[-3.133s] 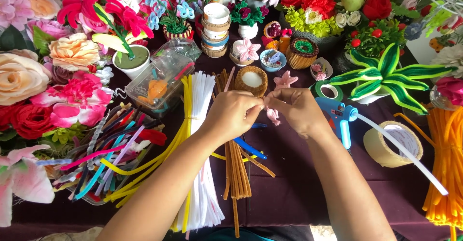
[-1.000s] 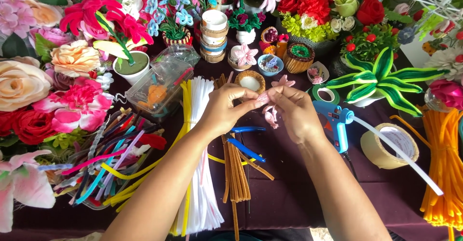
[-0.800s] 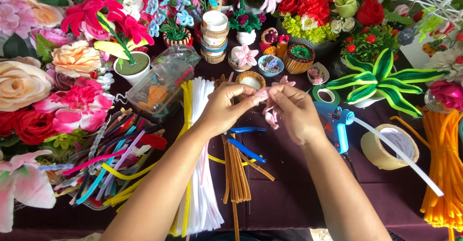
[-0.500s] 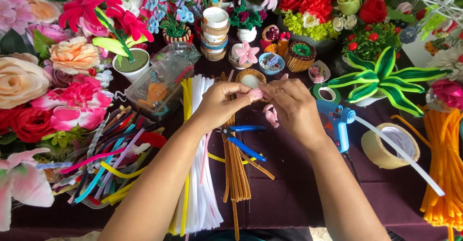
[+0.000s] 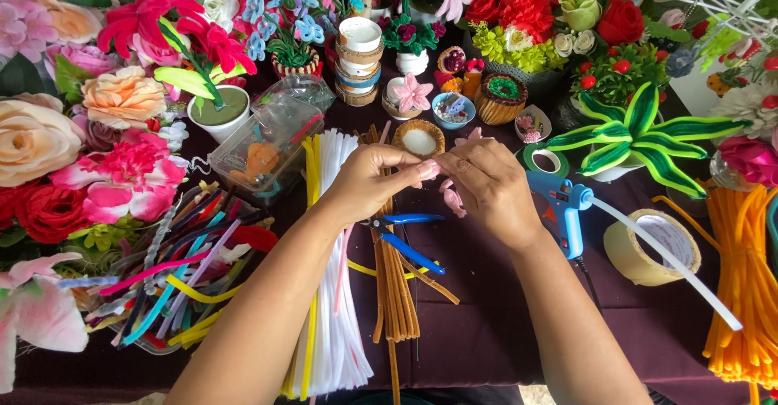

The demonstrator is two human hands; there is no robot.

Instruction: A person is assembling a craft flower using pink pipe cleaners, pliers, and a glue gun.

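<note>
1. Left hand [image 5: 374, 180] and right hand [image 5: 486, 186] pinched together on a small pink pipe-cleaner piece [image 5: 452, 198], raised slightly nearer the round wooden cup [image 5: 419, 138] than half a second ago.
2. Blue-handled pliers [image 5: 409, 239] just below, blue glue gun [image 5: 563, 211] beside right wrist.
3. Twisting likely continuing.

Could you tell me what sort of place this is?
Probably a craft table for making pipe-cleaner flowers: bundled white pipe cleaners, a blue glue gun and finished flowers surround both hands.
</note>
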